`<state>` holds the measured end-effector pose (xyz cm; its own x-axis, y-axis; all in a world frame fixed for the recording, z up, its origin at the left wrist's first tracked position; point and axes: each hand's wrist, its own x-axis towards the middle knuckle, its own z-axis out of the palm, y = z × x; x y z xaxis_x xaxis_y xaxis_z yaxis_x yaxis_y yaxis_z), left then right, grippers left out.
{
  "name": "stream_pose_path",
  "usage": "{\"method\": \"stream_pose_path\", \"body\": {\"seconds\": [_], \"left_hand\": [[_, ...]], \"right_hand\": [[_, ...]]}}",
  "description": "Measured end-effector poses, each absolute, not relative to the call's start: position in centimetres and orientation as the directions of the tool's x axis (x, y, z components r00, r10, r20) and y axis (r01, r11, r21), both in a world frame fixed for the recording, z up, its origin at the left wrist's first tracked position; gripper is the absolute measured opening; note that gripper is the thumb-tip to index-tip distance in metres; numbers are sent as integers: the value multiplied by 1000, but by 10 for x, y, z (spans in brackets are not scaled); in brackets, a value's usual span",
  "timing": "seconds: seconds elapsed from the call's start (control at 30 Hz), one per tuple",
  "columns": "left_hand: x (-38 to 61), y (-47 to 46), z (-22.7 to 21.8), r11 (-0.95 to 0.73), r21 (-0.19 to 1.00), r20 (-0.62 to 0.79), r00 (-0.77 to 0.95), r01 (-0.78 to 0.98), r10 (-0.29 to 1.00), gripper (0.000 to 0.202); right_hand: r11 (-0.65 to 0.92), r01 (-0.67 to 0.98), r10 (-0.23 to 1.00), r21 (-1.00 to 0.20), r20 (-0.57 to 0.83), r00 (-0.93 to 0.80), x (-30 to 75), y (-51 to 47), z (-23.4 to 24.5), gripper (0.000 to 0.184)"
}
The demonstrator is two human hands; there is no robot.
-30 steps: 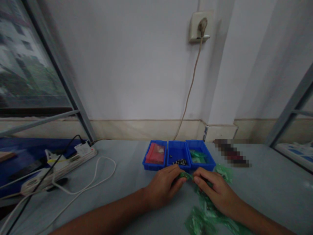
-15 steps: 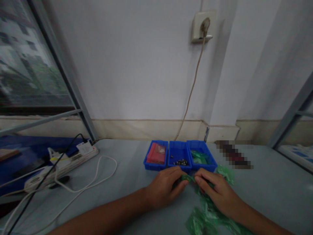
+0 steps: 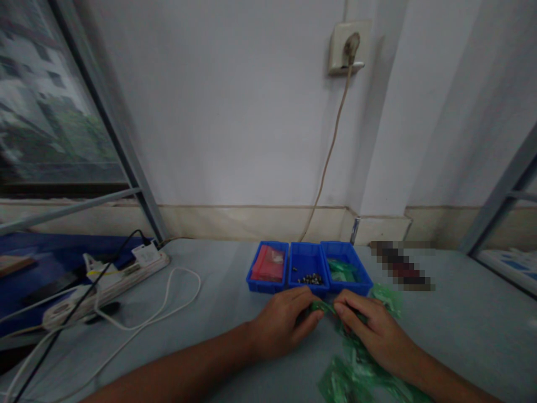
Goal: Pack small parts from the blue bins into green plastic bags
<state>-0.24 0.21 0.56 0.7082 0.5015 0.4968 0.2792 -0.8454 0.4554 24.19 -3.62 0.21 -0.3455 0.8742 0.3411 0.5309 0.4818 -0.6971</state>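
Observation:
Both of my hands rest on the grey table just in front of three small blue bins. My left hand (image 3: 280, 323) and my right hand (image 3: 375, 330) each pinch an end of a small green plastic bag (image 3: 324, 307) held between them. More green bags (image 3: 356, 376) lie spread under and behind my right wrist. The left bin (image 3: 268, 267) holds red bags, the middle bin (image 3: 307, 268) holds small dark metal pieces, and the right bin (image 3: 346, 268) holds green bags.
A white power strip (image 3: 104, 280) with white and black cables lies at the left. A cord runs up the wall to a socket (image 3: 347, 47). A metal frame post (image 3: 126, 162) stands at the left; another post rises at the right edge.
My hands have barely moved, both still pinching the green bag. The view has shifted slightly.

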Motion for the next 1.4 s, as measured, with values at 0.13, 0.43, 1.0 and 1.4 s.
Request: {"method": "stream_pose_path", "body": {"seconds": [0.13,0.43,1.0,1.4], "left_hand": [[-2,3,6,-844,456,492,710,283,504,18],[-3,2,5,-843,452,472,723,293,505,18],[-2,5,-2,-889,277,366,815,365,449,21],[-2,4,1,-892,264,353,824,367,443,20]], "right_hand": [[495,535,867,-684,354,-350,243,-35,0,45],[475,536,877,-698,325,-354,244,-34,-1,45],[468,558,881,-686,313,-354,241,-36,1,47],[468,551,881,-691,312,-356,241,-35,0,45]]}}
